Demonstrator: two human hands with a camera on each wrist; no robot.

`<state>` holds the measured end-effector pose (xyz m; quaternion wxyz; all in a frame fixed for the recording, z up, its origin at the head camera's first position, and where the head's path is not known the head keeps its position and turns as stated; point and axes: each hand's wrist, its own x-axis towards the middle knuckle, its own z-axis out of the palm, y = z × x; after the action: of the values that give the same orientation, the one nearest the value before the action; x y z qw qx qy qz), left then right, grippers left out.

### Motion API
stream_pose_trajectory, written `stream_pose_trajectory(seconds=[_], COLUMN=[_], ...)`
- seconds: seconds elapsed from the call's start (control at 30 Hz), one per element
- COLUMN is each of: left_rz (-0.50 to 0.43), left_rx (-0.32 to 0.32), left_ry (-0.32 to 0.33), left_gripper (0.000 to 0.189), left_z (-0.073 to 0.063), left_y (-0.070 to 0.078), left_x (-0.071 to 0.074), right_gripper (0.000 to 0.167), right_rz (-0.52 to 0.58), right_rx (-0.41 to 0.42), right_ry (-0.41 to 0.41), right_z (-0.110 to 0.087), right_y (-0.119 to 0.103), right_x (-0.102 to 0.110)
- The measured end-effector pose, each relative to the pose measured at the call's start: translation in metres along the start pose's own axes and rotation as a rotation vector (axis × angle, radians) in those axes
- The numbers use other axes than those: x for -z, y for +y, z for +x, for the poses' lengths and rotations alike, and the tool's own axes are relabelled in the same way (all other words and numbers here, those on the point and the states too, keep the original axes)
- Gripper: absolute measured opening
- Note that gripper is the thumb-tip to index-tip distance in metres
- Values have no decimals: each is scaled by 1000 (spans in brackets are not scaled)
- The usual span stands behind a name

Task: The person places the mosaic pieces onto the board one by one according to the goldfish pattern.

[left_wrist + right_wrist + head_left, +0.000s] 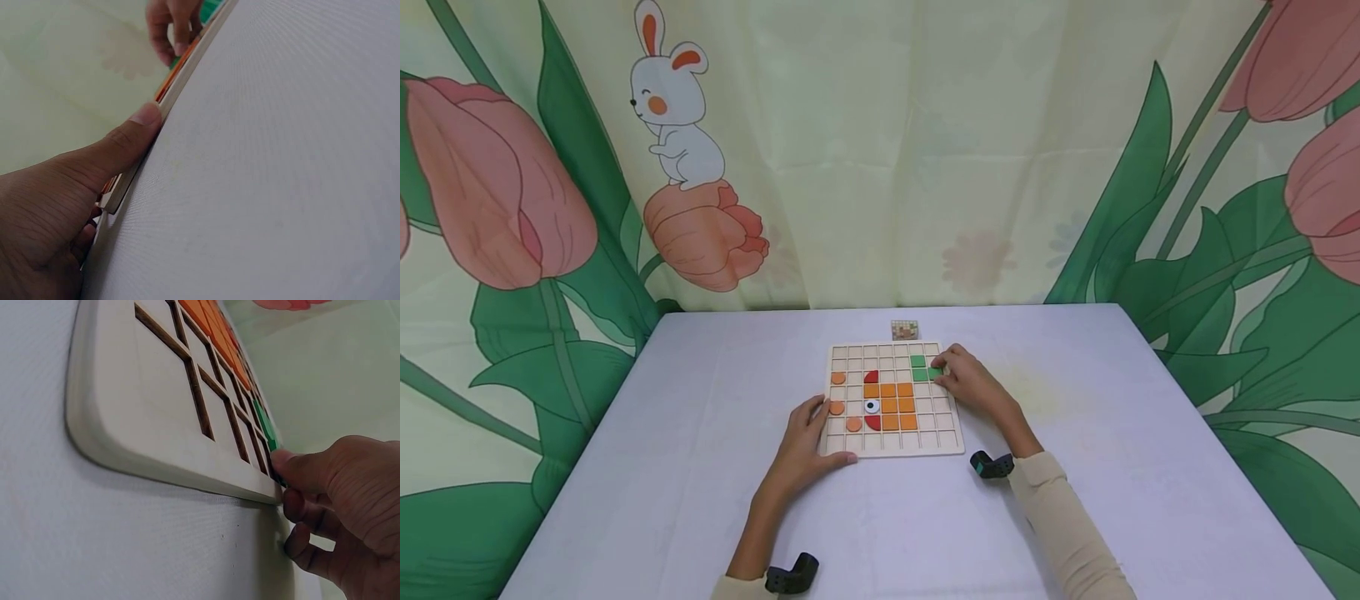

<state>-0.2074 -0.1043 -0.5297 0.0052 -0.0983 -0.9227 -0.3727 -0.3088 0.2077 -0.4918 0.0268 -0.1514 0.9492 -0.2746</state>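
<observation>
A pale wooden grid board [936,442] lies on the table. My left hand [802,446] grips its near left corner, with the thumb along the front edge and the fingers at the left side. At the board's far right, the thumb and fingertips of my right hand [973,383] pinch a green square tile [934,374], which they partly cover. More green tiles [918,362] sit beside it. Orange square tiles [889,406] fill the middle, next to red quarter-round tiles [872,422] and an eye tile [872,407]. Orange round tiles [853,424] sit at the left.
A small patterned card [905,330] stands or lies just behind the board; its picture is too small to read. White cloth [700,483] covers the table. Behind the table's far edge hangs a printed curtain [880,167] with tulips and a rabbit.
</observation>
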Motion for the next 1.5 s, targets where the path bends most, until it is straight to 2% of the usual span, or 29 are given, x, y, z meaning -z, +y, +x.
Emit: stream_pose_trajectory(seconds=[0.5,0.77,1.03,1.17,1.33,1.5], left_rz=[22,-6,-2,6,-13,-17], left_rx=[-10,14,22,24,24,23], left_ry=[7,-7,-13,-18,-20,-17], left_gripper=[109,110,111,111,110,109], left_z=[3,2,2,1,1,0], left_y=[3,4,0,-1,0,2], left_x=[-2,0,0,0,1,2], right_gripper=[22,23,36,40,36,32], right_rz=[22,60,69,63,63,45], right_rx=[-12,-34,-6,-42,-81,-65], right_ry=[16,12,7,17,32,45], right_z=[-1,-2,-5,-10,-21,-38], right_y=[3,3,4,3,2,6], right_x=[5,4,6,10,21,36])
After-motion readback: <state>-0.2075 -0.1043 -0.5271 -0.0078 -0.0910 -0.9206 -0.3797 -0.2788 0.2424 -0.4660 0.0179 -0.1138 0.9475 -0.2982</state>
